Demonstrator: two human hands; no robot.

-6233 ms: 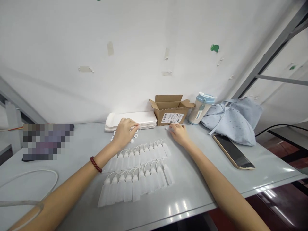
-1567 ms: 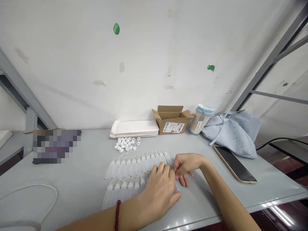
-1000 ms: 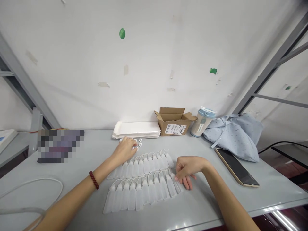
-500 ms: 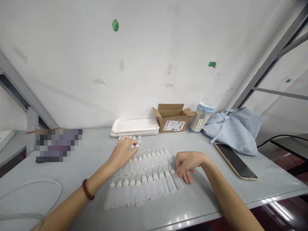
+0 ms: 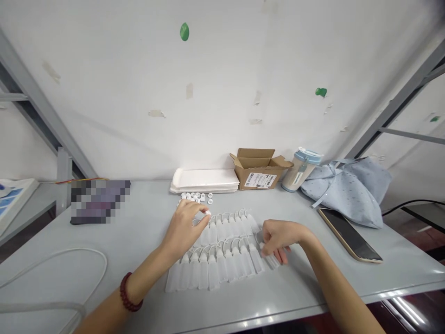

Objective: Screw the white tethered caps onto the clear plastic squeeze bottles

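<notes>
My left hand [image 5: 186,227] pinches a small white cap [image 5: 207,213] between thumb and forefinger, above the left part of the back row of bottles. Translucent white plastic squeeze bottles [image 5: 213,273] with looped cap straps lie side by side in two rows. At the right end of the front row, my right hand [image 5: 280,239] has its thumb and forefinger closed at the top of a squeeze bottle [image 5: 273,262], its other fingers curled behind. That bottle's neck is mostly hidden by the hand. Loose white caps [image 5: 202,197] lie in a cluster behind my left hand.
Along the wall stand a stack of white flat packs [image 5: 205,181], an open cardboard box [image 5: 257,178] and a blue-lidded cup [image 5: 301,171]. A light blue cloth bag [image 5: 347,190] and a phone [image 5: 349,234] lie at right. A pale cable [image 5: 100,260] loops at left.
The view has swung slightly left. My left hand, with the cap pinched, has drawn a little toward me from the loose caps. My right hand stays at the front row's right end.
</notes>
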